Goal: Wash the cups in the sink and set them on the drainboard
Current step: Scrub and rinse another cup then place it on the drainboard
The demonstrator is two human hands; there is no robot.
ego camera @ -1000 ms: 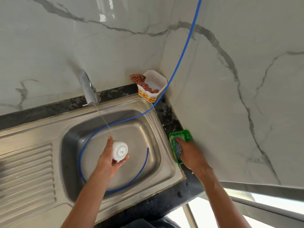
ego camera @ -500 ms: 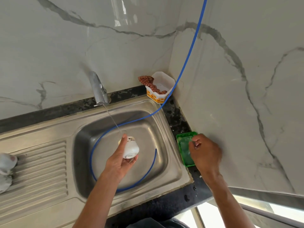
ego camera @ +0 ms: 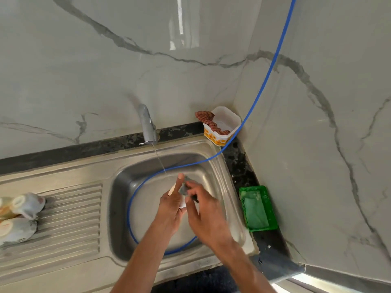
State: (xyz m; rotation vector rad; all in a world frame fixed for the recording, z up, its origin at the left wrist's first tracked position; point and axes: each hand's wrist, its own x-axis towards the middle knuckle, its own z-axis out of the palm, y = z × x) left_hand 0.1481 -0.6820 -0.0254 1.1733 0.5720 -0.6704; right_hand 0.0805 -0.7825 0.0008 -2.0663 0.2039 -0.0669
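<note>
Over the steel sink [ego camera: 220, 176], my left hand [ego camera: 171, 210] grips the small white cup [ego camera: 182, 205], mostly hidden between my palms. My right hand [ego camera: 206, 216], at the green soap tray [ego camera: 258, 208] a moment ago, now pinches a grey scrubber [ego camera: 183, 189] against it. Two glossy cups [ego camera: 19, 218] lie on the ribbed drainboard [ego camera: 72, 218].

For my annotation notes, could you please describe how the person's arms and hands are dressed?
Both forearms are bare up to the frame's edge, with no sleeves in view. The left hand and right hand wear no gloves, and no rings, watch or bracelet are visible, though motion blur softens the fingers.
</note>
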